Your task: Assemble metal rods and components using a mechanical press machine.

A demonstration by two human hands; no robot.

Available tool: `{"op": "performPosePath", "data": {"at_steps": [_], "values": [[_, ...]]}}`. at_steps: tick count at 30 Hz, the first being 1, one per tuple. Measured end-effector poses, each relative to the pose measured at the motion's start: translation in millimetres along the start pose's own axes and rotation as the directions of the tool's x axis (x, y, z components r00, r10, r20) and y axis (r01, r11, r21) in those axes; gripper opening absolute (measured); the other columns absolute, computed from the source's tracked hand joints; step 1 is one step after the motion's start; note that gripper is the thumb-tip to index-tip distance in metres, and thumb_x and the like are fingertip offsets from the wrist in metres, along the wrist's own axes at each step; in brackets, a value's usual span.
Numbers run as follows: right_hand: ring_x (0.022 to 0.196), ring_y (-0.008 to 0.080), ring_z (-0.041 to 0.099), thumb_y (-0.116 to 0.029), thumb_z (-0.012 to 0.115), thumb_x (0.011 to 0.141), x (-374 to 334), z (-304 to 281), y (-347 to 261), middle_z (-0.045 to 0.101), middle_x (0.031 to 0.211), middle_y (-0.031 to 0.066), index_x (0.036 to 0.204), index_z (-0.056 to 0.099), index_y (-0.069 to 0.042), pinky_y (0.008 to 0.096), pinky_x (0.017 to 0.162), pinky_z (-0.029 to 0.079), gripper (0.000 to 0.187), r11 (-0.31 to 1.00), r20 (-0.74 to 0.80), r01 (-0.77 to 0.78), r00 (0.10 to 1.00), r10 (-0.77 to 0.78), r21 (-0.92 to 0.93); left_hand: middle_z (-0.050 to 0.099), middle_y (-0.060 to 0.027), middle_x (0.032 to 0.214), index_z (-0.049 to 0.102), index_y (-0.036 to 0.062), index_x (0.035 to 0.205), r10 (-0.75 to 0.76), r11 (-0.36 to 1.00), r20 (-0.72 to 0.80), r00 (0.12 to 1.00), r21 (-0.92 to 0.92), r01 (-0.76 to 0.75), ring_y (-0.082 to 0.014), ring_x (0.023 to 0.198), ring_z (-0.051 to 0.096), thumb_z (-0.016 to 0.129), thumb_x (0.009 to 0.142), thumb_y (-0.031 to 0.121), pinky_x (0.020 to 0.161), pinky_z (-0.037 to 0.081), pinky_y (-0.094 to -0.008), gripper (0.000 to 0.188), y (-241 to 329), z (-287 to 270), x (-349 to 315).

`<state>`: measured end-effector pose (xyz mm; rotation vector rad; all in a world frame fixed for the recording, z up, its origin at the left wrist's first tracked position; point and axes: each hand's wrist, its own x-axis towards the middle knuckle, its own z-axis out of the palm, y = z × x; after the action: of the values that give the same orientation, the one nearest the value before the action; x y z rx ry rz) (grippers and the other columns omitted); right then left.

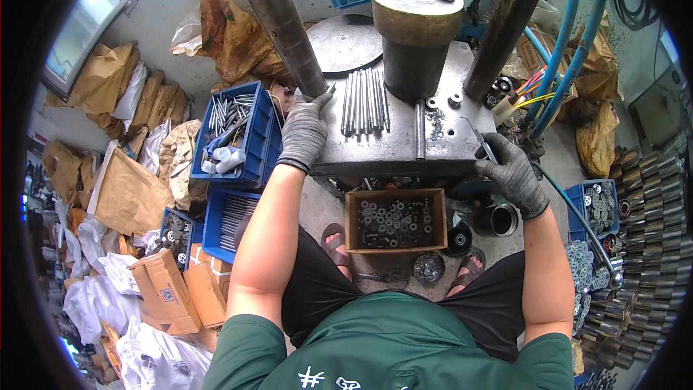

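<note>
Left hand (304, 133) was at left side of metal table (375, 150), grip impossible to tell. Right hand (511, 173) gripped slim metal piece (488, 150) by near right corner. Steel rods (365, 105) lay between hands.

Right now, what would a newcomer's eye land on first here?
Likely the thick cylinder between two dark posts, then the rods laid side by side to its left. Below the plate's front edge, a box of small parts sits between the feet. The right hand holds a slim metal piece by the plate's right corner.
</note>
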<state>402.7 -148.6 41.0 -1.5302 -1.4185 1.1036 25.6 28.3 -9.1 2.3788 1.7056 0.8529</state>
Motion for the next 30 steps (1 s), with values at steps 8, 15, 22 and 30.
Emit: {"op": "performPosePath", "data": {"at_steps": [8, 15, 22, 30], "values": [[0.086, 0.0148, 0.063, -0.003, 0.062, 0.08, 10, -5, 19, 0.066, 0.099, 0.0081, 0.116, 0.058, 0.001, 0.0306, 0.08, 0.054, 0.036, 0.99, -0.094, 0.029, 0.995, -0.042, -0.139, 0.066, -0.014, 0.11, 0.076, 0.0112, 0.109, 0.002, 0.952, 0.109, 0.994, 0.304, -0.035, -0.0302, 0.104, 0.066, 0.067, 0.086, 0.015, 0.092, 0.052, -0.042, 0.025, 18, -8, 3], [0.085, 0.0185, 0.065, 0.0, 0.058, 0.077, 24, 4, 46, 0.069, 0.096, 0.0131, 0.115, 0.06, 0.002, 0.0318, 0.079, 0.054, 0.038, 0.977, -0.215, 0.159, 0.958, -0.188, -0.145, 0.07, -0.0169, 0.104, 0.071, 0.009, 0.117, -0.153, 0.98, 0.194, 0.969, -0.094, 0.173, -0.0297, 0.095, 0.069, 0.068, 0.09, 0.022, 0.089, 0.054, -0.0404, 0.031, 25, 10, 3], [0.096, 0.0407, 0.064, -0.002, 0.066, 0.069, 26, 19, 36, 0.067, 0.099, 0.0225, 0.109, 0.066, -0.003, 0.0464, 0.088, 0.053, 0.039, 0.703, -0.124, 0.163, 0.933, -0.338, -0.692, 0.073, -0.0188, 0.097, 0.067, 0.0115, 0.126, -0.155, 0.977, 0.159, 0.975, -0.124, 0.176, -0.0345, 0.093, 0.07, 0.063, 0.087, 0.021, 0.09, 0.053, -0.0431, 0.04, 13, 23, 8], [0.09, 0.0352, 0.062, -0.008, 0.071, 0.069, 26, 29, 47, 0.067, 0.09, 0.0134, 0.096, 0.065, -0.009, 0.0471, 0.079, 0.05, 0.027, 0.401, 0.026, 0.259, 0.866, -0.5, -0.879, 0.072, -0.0132, 0.086, 0.065, 0.0092, 0.127, -0.305, 0.922, 0.2, 0.931, -0.184, 0.342, -0.0223, 0.081, 0.071, 0.067, 0.083, 0.015, 0.08, 0.056, -0.0351, 0.044, 25, 12, 9]]}}
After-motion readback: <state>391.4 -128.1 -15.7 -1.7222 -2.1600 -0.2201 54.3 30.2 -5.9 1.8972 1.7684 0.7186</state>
